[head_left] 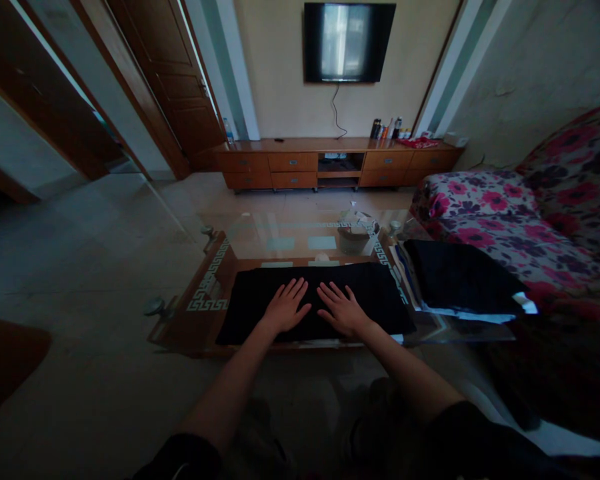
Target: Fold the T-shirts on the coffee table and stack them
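A black folded cloth (250, 300), perhaps a garment, lies flat and wide along the near side of the glass coffee table (207, 283). My left hand (286, 307) rests palm down on its middle, fingers stretched out. Beside it, with a small gap between, my right hand (343, 310) also lies flat on the black cloth with its fingers spread. Neither hand grips anything. To the right, a stack of folded clothes (465, 277) sits at the table's right end, a black piece on top and lighter layers beneath.
A flower-patterned sofa (510, 230) stands on the right, close to the table. Under the glass top is a round bin-like container (355, 240). Beyond, a low wooden cabinet (293, 162) holds bottles (386, 129) below a wall-mounted television (350, 43). Tiled floor (105, 253) extends left.
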`<state>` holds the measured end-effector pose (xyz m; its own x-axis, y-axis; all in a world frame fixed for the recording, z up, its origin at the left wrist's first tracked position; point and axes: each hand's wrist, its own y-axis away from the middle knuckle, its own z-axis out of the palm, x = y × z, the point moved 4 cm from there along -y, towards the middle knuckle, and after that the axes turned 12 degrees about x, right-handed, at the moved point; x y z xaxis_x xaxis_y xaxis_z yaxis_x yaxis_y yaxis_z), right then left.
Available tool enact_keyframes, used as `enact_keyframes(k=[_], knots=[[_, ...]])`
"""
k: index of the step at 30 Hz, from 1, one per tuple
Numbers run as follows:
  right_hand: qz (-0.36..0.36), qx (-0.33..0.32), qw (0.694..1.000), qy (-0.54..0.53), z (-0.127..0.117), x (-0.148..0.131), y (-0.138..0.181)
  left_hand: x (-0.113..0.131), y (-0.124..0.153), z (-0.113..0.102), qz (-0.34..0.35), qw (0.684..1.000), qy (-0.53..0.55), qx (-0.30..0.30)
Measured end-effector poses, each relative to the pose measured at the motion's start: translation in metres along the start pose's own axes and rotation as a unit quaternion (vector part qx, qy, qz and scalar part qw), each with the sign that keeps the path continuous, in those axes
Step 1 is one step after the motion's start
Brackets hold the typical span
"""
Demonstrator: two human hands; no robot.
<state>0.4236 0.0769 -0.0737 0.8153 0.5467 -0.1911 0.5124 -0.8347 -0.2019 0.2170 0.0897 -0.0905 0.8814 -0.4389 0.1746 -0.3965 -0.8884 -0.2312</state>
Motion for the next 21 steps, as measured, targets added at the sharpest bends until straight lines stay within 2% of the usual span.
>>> enact_keyframes(k=[6,11,14,16,21], knots=[[0.020,0.007,1.000,0.005,-0.002,0.012,0.006,-0.004,0.014,-0.011,0.033,0.999,0.015,-0.006],[0.005,0.022,1.000,0.019,-0.002,0.009,0.013,-0.003,0.015,-0.011,0.016,1.000,0.023,-0.001],[0.022,0.015,1.000,-0.005,-0.006,0.008,0.006,-0.002,0.004,-0.014,-0.017,0.999,0.029,0.004],[0.045,0.021,0.999,-0.016,-0.011,0.006,-0.006,-0.001,-0.009,-0.018,-0.050,0.998,0.021,0.032],[0.110,0.090,0.989,0.030,-0.017,0.003,-0.043,0.005,-0.036,-0.022,-0.077,0.991,-0.020,0.108]])
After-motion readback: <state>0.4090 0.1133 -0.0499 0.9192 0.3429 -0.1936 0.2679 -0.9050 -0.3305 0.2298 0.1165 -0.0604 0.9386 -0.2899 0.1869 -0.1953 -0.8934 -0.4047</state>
